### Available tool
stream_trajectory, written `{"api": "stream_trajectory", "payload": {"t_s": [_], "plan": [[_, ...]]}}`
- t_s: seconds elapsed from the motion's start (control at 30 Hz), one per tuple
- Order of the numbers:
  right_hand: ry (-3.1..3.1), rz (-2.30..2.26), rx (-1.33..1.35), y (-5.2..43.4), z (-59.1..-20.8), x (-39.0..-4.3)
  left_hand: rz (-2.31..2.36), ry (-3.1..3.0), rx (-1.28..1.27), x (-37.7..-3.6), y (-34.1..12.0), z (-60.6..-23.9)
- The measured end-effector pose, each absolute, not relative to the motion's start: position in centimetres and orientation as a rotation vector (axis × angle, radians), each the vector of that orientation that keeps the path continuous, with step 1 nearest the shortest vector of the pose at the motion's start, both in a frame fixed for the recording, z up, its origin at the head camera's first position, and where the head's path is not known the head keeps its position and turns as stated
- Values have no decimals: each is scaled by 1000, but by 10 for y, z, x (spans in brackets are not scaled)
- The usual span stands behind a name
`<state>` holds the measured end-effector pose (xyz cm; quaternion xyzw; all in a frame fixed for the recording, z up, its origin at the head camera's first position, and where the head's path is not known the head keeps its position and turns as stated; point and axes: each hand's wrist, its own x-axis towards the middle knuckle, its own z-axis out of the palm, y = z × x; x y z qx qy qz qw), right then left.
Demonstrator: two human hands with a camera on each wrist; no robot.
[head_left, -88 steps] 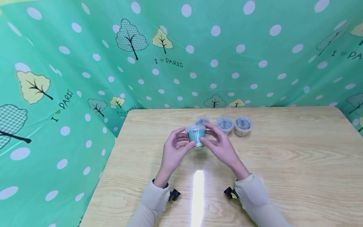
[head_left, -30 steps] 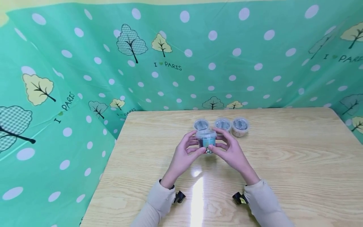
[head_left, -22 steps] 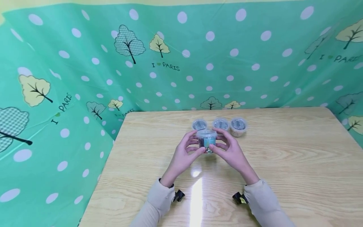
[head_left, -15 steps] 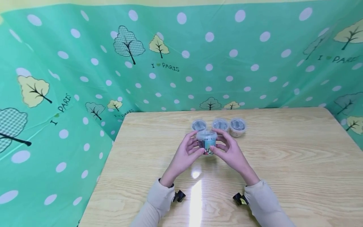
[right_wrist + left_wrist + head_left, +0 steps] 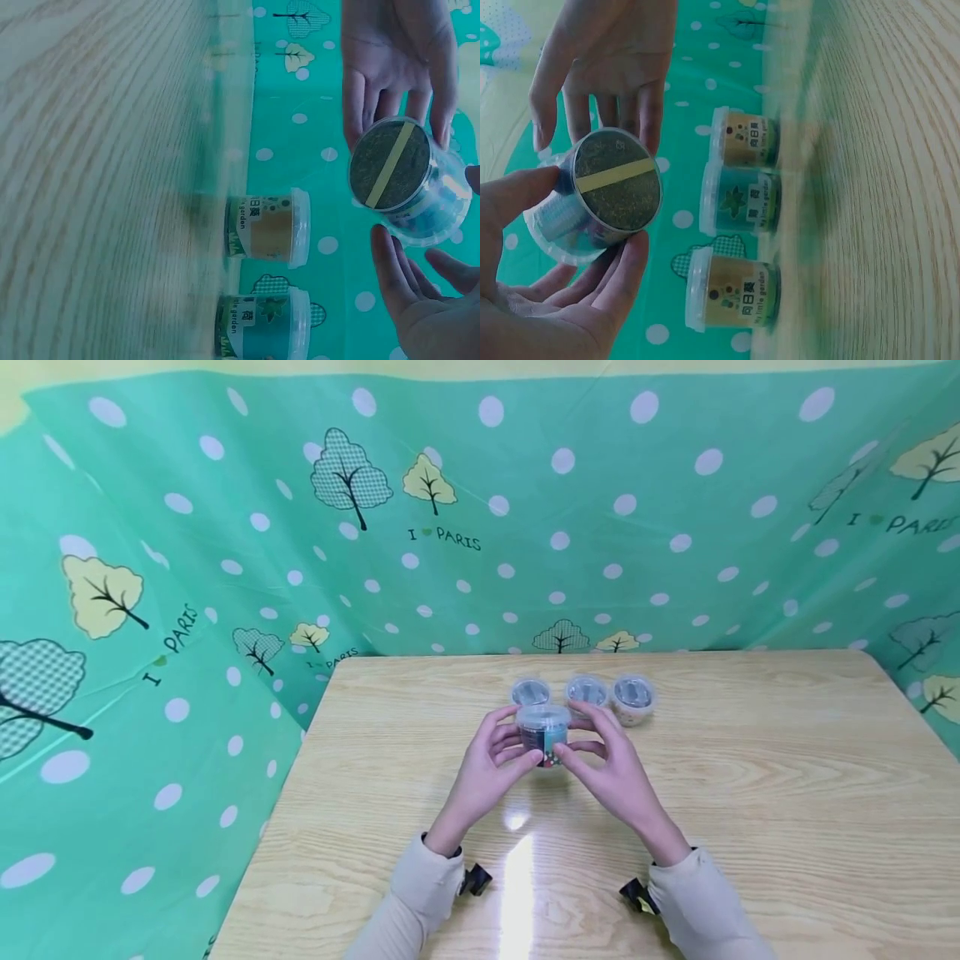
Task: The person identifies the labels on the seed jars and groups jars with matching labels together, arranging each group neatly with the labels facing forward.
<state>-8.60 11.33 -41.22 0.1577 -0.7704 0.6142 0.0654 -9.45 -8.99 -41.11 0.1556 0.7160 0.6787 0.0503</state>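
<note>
A lidded clear plastic cup (image 5: 543,739) with a blue and dark label is held just above the table, lid up. My left hand (image 5: 487,764) curls round its left side, thumb at the front. My right hand (image 5: 606,764) curls round the right side, its thumb at the label; how firmly it touches is hard to tell. Both wrist views show the cup's dark underside (image 5: 619,191) crossed by a yellow strip. Behind it stand three similar lidded cups: a left one (image 5: 530,692), a middle one (image 5: 587,688) partly hidden by my right hand, and a right one (image 5: 633,697).
The wooden table (image 5: 750,793) reaches back to a green dotted curtain (image 5: 480,568), which also hangs along the left side. Light glares on the table (image 5: 517,893) between my forearms. Black wrist cameras (image 5: 476,880) sit at both cuffs.
Since the earliest frame, the held cup has moved slightly right and toward me. Its label has turned between my fingers, showing more of the dark part. The cups behind stay put.
</note>
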Motion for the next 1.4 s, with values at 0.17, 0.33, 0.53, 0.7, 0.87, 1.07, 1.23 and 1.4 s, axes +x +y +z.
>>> {"api": "stream_trajectory", "payload": {"t_s": [0.17,0.33,0.53,0.7,0.87,1.07,1.23,1.4], "plan": [[-2341,1825,454,112,-412,-84,2072,2200,464,-93,-88,-415],[-2381,1798,436,110,-412,-85,2069,2213,461,-93,-87,-415],[-2389,1850,391,109,-409,-87,2047,2268,461,-93,-84,-414],[-2384,1875,353,112,-407,-88,2039,2264,501,-94,-83,-412],[-2383,1867,326,116,-406,-88,2044,2223,550,-97,-83,-411],[-2351,1891,359,117,-406,-89,2036,2172,543,-100,-82,-410],[-2317,1932,396,116,-407,-90,2034,2155,558,-102,-81,-412],[-2328,1953,414,116,-406,-90,2053,2143,548,-101,-82,-411]]}}
